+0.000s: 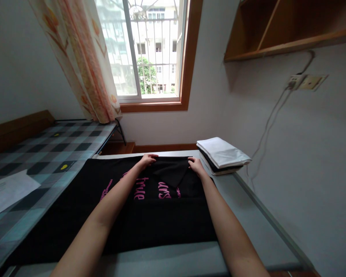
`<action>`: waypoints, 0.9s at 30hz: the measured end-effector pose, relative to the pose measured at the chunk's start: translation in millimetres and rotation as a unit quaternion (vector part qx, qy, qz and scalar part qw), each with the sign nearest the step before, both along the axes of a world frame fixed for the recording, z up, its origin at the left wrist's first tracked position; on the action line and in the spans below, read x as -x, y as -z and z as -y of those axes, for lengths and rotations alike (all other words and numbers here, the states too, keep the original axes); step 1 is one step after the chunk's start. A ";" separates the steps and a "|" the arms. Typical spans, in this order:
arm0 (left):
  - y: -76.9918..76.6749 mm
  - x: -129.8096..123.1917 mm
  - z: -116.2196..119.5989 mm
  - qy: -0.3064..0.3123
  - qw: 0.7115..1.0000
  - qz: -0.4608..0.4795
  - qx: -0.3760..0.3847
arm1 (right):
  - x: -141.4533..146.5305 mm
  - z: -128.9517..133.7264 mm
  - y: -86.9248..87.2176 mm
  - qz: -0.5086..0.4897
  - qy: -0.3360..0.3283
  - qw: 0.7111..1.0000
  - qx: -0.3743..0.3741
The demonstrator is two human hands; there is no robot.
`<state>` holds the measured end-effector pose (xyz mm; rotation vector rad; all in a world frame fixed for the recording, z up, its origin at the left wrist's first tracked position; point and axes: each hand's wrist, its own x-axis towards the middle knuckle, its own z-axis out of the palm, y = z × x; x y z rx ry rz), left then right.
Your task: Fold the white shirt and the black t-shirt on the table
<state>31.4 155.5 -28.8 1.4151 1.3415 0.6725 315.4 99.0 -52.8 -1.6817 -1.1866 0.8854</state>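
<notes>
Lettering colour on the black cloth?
Pink lettering on the black cloth; clearest in the head view.

Cloth (161, 221) on table (253, 215), bed (46, 154) left, fabric stack (222, 152) far right.

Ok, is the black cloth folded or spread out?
Partly folded: the black cloth lies wide, but its plain near panel cuts off the pink lettering, and a flap shows between the left hand and right hand.

Slim, bare forearms (99, 219) (bare hands (148, 159) too).
</notes>
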 end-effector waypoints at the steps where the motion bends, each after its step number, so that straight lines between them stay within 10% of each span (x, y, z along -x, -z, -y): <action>1: -0.3 0.2 0.0 0.002 1.000 -0.004 -0.003 | 0.2 0.8 -1.9 -0.001 -0.004 1.000 0.000; 16: -22.0 32.1 32.4 0.093 0.993 -0.065 0.025 | 9.2 25.9 -39.1 0.028 -0.293 0.946 0.138; 23: -16.8 38.7 34.1 0.121 0.986 -0.066 0.096 | -4.7 27.4 -36.2 0.046 -0.320 0.928 0.185; 27: -17.4 34.1 39.4 0.144 0.970 -0.194 -0.003 | -5.6 26.0 -38.2 0.087 -0.302 0.931 0.184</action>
